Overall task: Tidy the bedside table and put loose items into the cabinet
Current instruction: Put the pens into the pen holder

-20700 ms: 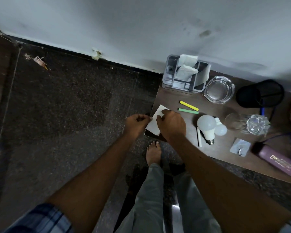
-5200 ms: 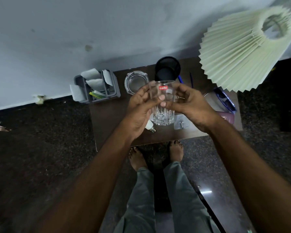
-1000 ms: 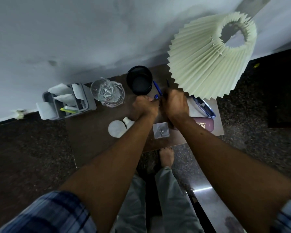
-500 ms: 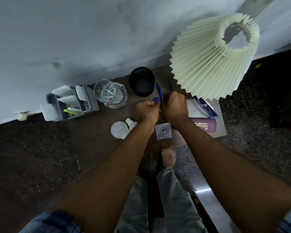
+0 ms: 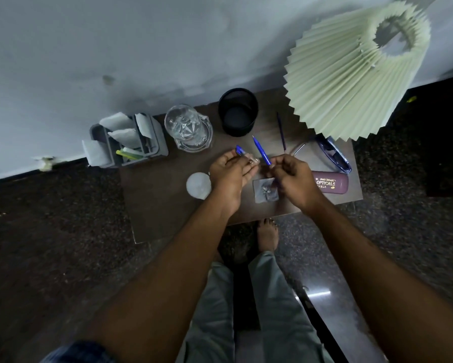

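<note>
Both hands have come apart since half a second ago, when they were two fists pressed together over the pens. Now the right hand point(image 5: 294, 178) pinches a blue pen point(image 5: 261, 153) between thumb and fingers, with its tip pointing up toward the black cup point(image 5: 238, 111). The left hand point(image 5: 229, 176) holds a clear pen point(image 5: 243, 154) with a blue end; it lies across the fingers under the thumb, but how firm this grip is I cannot tell. A dark pen point(image 5: 281, 132) lies alone on the counter point(image 5: 162, 205), just right of the cup and under the edge of the lampshade point(image 5: 351, 66). The glass point(image 5: 186, 125), which was in the hands five seconds ago, now stands in the ashtray point(image 5: 194, 145), left of the cup. At centre left the organizer point(image 5: 127, 140) holds papers and highlighters. A bulb point(image 5: 198, 185) rests beside the left wrist, a hook packet point(image 5: 266, 191) lies between the two hands, and the case point(image 5: 330, 182) and spectacles point(image 5: 332, 154) are at the right side. I think the change means the pens are being collected, probably for the cup, which is near and open. Much work remains: the bulb, packet, case and spectacles are loose, and no cabinet appears in this view, so the storing step has not started.
</note>
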The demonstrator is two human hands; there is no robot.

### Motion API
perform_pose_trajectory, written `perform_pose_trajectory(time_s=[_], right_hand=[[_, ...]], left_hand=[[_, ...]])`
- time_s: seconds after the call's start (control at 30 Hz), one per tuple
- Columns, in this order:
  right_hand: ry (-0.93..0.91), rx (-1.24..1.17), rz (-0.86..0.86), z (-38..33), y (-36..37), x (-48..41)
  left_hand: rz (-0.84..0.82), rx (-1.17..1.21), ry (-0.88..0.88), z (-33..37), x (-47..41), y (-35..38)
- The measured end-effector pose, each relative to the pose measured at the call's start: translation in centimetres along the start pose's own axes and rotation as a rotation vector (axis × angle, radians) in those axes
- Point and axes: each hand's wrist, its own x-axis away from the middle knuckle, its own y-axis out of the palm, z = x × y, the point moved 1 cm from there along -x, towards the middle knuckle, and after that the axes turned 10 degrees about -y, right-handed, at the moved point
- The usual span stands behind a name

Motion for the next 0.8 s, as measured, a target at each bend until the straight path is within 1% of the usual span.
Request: perform_pose_trajectory(time_s=[0.13, 0.33, 0.47, 0.63, 0.8], right_hand=[[0.046, -0.088, 0.008, 0.1, -0.3, 0.9], [0.045, -0.071, -0.037, 0.6, -0.7, 1.9], [0.031, -0.028, -0.053, 0.4, -0.8, 2.1], [0.021, -0.039, -0.044, -0.1, -0.5, 2.2], [0.038, -0.066, -0.038, -0.4, -0.5, 2.2]], left_hand=[[-0.067, 0.08, -0.015, 0.5, 0.3, -1.1], [-0.113, 0.128, 0.0, 0.9, 0.8, -2.3], [-0.124, 0.121, 0.023, 1.0, 1.1, -2.5], [-0.133, 0.082, 0.045, 1.1, 1.1, -2.5], [-0.129, 0.095, 0.049, 1.3, 1.0, -2.4]])
